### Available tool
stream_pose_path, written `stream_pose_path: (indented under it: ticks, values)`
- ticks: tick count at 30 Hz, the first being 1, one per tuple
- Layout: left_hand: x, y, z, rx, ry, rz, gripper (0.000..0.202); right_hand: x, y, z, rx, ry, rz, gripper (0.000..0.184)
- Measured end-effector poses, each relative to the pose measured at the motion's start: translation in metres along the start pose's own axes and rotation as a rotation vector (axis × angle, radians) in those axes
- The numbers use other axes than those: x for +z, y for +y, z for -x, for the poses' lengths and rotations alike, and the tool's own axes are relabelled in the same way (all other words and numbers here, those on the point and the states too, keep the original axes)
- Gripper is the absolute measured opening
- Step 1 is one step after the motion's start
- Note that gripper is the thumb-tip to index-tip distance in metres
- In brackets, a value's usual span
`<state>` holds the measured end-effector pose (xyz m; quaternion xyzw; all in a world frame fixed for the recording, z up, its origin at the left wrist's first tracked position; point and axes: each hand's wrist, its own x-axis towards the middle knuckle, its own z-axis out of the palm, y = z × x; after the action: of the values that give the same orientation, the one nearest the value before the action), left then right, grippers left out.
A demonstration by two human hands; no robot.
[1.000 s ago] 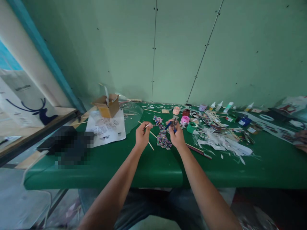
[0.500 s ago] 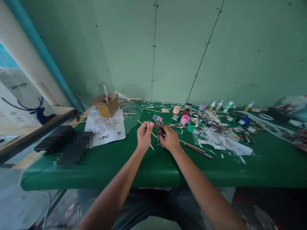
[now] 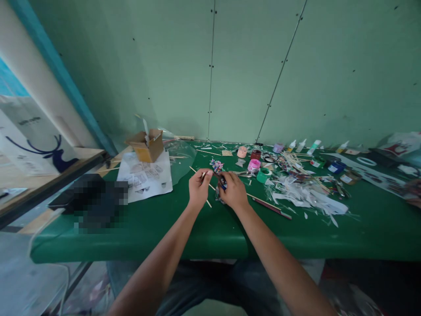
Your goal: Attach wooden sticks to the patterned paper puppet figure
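Observation:
My left hand [image 3: 198,188] is closed in a pinch on a thin wooden stick above the green table [image 3: 210,228]. My right hand [image 3: 233,191] is closed round a small blue-handled tool, its tip close to the end of the stick. Both hands hover over a multicoloured patterned paper strip [image 3: 217,166], most of it hidden beneath my right hand. Another wooden stick [image 3: 208,202] lies on the table under my left hand.
Small paint pots [image 3: 254,164], glue bottles [image 3: 313,146], sticks and a heap of white paper scraps [image 3: 305,195] crowd the right side. An open cardboard box [image 3: 146,145] and printed sheets [image 3: 144,175] lie left. Another person's hand [image 3: 413,195] shows at the far right edge.
My right hand has moved left and down from beside the pink pot until it meets my left hand over the patterned strip. My left hand has stayed nearly still.

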<state>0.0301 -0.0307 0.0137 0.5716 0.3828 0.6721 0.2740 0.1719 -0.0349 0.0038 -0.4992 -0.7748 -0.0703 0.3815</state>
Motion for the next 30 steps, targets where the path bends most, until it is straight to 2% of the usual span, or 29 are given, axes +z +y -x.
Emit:
stream_pose_path:
  ticks: [10, 15, 19, 22, 27, 30]
  values:
    - [-0.001, 0.0, -0.002, -0.024, 0.008, -0.045, 0.029, -0.002, 0.0, -0.001, 0.028, -0.046, -0.001, 0.035]
    - [-0.001, 0.002, -0.001, -0.019, -0.019, -0.037, 0.03, -0.003, 0.0, -0.001, 0.06, -0.039, -0.09, 0.03]
    - [-0.001, 0.002, 0.002, 0.049, -0.066, -0.064, 0.029, -0.003, 0.001, -0.002, 0.128, -0.037, -0.193, 0.024]
    - [-0.005, 0.002, 0.003, 0.122, -0.077, -0.182, 0.031, -0.006, 0.003, -0.003, 0.172, -0.038, -0.226, 0.023]
    - [-0.01, 0.003, -0.001, 0.282, -0.182, -0.339, 0.032, -0.01, 0.008, -0.003, 0.142, -0.034, -0.208, 0.021]
    - [-0.011, 0.002, -0.003, 0.3, -0.2, -0.382, 0.028, -0.01, 0.009, -0.002, 0.101, -0.069, -0.153, 0.022]
